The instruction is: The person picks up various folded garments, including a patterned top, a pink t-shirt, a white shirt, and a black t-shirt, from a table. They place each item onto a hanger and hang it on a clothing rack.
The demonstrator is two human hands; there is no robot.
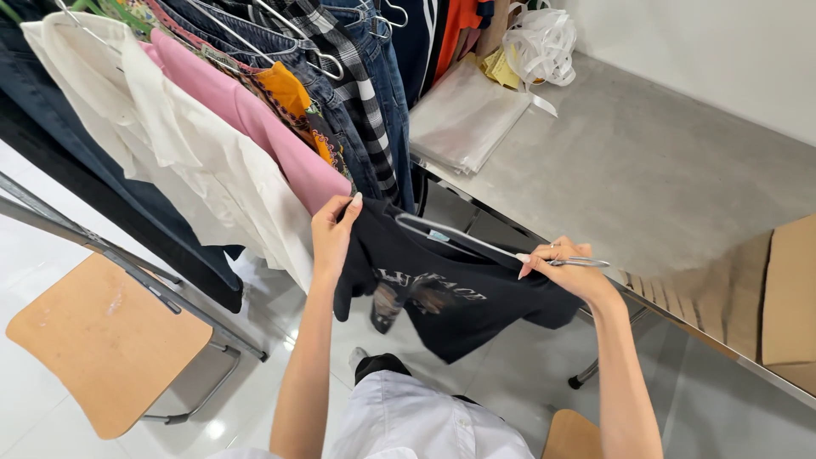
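A black printed t-shirt point(442, 293) hangs on a metal hanger point(476, 242) in front of me. My left hand point(333, 228) pinches the shirt's left shoulder next to a pink garment point(255, 119). My right hand point(565, 265) grips the hanger's right end through the shirt's other shoulder, near the table edge. The shirt's picture and lettering face me.
A rack of hung clothes, white shirt point(187, 153), jeans point(357, 93) and a plaid shirt point(353, 76), fills the upper left. A grey table point(663, 161) holds clear bags point(463, 115), white straps point(540, 47) and a cardboard box point(790, 289). A wooden folding chair point(102, 340) stands lower left.
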